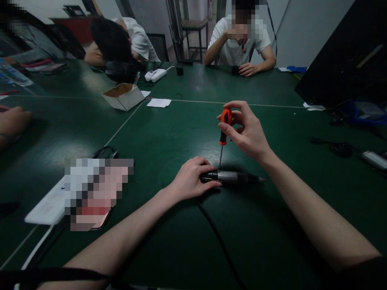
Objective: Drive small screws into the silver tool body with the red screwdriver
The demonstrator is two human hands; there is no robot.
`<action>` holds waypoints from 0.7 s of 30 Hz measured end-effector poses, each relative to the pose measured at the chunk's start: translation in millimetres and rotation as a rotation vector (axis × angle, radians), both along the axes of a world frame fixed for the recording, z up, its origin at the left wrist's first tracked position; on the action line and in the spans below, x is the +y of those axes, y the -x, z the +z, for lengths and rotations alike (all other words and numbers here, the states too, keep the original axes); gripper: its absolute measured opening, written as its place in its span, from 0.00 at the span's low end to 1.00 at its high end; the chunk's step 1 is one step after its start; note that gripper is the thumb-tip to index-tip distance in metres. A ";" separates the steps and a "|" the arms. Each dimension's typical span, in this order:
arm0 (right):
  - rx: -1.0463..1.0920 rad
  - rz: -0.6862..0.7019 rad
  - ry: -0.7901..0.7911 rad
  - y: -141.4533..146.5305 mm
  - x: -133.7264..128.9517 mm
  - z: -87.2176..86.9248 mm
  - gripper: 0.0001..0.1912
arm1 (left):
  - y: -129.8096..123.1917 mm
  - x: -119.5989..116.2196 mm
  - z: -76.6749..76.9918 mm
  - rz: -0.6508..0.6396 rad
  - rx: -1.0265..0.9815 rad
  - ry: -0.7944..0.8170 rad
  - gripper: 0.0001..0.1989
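My right hand (246,131) grips the orange-and-black handle of a screwdriver (226,117) between thumb and fingers. The screwdriver stands nearly upright, its thin shaft pointing down. Its tip meets the top of a black-and-silver cylindrical tool (228,177), near where the black part joins the silver sleeve. That tool lies sideways on the green table (181,137), its narrow end to the right. My left hand (192,179) is closed around its black left end, thumb on the near side and fingers on the far side. Under this hand, a black cord (216,231) runs toward me.
To my left lie a white power strip (45,205) and a phone-like pink object (102,201), partly blurred out. Farther back are an open cardboard box (123,98) and a paper slip (159,103). Cables and a blue item (363,112) sit right. Several people work around the table.
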State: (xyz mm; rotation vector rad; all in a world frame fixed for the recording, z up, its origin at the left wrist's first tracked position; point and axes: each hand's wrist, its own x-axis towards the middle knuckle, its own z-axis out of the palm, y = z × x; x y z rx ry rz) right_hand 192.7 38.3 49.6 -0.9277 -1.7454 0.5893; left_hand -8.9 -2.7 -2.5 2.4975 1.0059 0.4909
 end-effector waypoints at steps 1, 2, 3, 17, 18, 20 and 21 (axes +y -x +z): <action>0.014 -0.028 -0.009 0.0 0.6 -1.3 0.20 | 0.0 -0.1 0.1 -0.001 0.001 0.003 0.19; 0.025 -0.059 -0.019 0.1 1.2 -2.4 0.20 | 0.0 -0.2 0.2 0.000 0.003 0.005 0.19; 0.032 -0.089 -0.025 0.2 1.7 -3.5 0.21 | 0.0 -0.2 0.3 0.001 0.006 0.006 0.19; -0.070 0.023 0.002 0.0 -3.0 4.0 0.16 | 0.3 -0.1 -0.3 0.005 0.018 0.006 0.20; -0.063 0.028 0.008 0.2 -2.9 3.8 0.16 | 0.2 -0.1 -0.1 0.006 0.020 0.006 0.20; -0.037 0.019 0.016 0.5 -2.0 2.6 0.16 | 0.0 -0.2 0.5 0.004 0.021 0.007 0.20; -0.020 0.007 0.016 0.5 -1.4 1.7 0.17 | -0.1 -0.2 0.8 0.001 0.020 0.007 0.20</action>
